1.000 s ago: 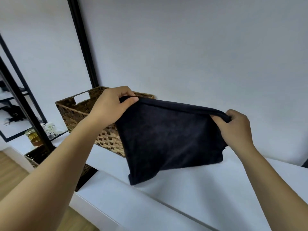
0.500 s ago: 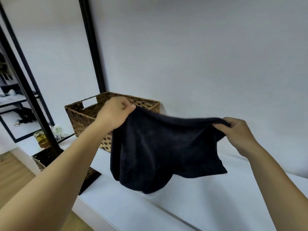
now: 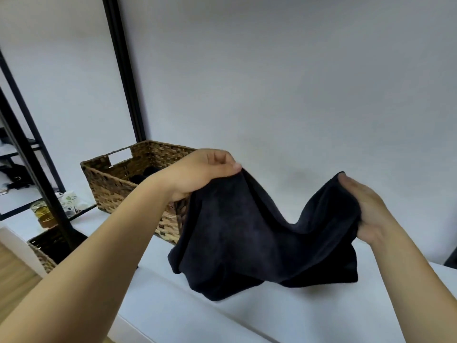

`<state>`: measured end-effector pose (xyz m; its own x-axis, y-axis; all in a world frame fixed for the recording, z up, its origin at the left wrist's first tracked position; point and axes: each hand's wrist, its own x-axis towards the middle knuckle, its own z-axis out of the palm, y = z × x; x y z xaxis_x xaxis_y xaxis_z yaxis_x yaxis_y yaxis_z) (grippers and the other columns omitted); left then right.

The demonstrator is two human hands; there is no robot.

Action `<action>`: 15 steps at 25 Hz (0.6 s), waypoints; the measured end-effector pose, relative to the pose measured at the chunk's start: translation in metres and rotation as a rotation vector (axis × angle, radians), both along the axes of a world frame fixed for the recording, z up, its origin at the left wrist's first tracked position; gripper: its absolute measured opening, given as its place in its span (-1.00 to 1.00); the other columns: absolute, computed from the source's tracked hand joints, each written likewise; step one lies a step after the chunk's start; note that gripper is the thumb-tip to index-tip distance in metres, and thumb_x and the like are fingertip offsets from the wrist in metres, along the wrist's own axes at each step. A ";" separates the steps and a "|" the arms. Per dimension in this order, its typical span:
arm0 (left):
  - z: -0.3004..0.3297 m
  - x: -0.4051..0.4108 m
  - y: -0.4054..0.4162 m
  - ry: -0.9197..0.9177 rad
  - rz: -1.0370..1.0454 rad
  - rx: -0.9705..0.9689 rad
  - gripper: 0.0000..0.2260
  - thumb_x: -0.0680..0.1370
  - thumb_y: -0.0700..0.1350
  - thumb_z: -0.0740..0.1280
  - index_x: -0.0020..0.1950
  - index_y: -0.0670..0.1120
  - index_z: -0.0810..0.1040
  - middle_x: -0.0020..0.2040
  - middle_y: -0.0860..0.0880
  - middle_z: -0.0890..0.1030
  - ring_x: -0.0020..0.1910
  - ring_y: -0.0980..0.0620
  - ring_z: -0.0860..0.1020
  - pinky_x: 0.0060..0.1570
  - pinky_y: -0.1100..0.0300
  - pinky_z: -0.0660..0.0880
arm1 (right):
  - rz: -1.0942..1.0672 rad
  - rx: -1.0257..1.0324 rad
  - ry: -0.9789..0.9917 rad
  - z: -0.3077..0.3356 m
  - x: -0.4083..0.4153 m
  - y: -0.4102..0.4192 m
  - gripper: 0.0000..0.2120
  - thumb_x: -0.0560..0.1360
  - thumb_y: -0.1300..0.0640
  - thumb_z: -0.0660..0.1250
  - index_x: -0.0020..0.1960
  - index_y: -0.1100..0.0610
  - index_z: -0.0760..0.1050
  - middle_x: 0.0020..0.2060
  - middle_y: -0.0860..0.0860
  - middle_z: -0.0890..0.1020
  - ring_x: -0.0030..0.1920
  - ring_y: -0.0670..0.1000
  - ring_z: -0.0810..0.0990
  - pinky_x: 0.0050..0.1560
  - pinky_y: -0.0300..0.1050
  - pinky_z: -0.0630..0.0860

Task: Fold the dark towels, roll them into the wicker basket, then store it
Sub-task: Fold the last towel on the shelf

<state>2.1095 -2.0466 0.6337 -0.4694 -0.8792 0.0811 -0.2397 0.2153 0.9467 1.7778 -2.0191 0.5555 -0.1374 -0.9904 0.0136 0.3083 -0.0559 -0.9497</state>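
Observation:
A dark towel [image 3: 247, 233] hangs slack between my two hands above the white surface [image 3: 173, 305], its lower folds resting on it. My left hand [image 3: 197, 173] pinches the towel's upper left corner. My right hand [image 3: 368, 209] grips the upper right edge. The top edge sags in a dip between them. Behind my left hand stands the brown wicker basket [image 3: 111, 179] with a cut-out handle; dark cloth [image 3: 144, 175] shows inside it.
A black metal shelf frame [image 3: 123, 70] rises at the left against the white wall. Glass jars [image 3: 44, 211] and small items sit on a lower shelf. Another wicker basket [image 3: 42, 253] is on the lower left above the wooden floor.
My hands have come closer together and lower, so the taut towel now sags in the middle and bunches on the surface. The view has shifted, showing the basket's inside.

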 end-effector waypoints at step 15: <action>-0.080 -0.038 -0.070 -0.120 0.456 0.045 -0.71 0.64 0.05 0.33 -0.21 -0.08 0.51 -0.20 -0.08 0.56 -0.18 -0.02 0.55 -0.15 0.13 0.53 | -0.489 0.106 0.682 -0.040 -0.005 -0.041 -0.59 0.62 0.08 0.30 0.45 0.06 0.37 0.42 0.02 0.45 0.36 0.07 0.47 0.31 -0.05 0.42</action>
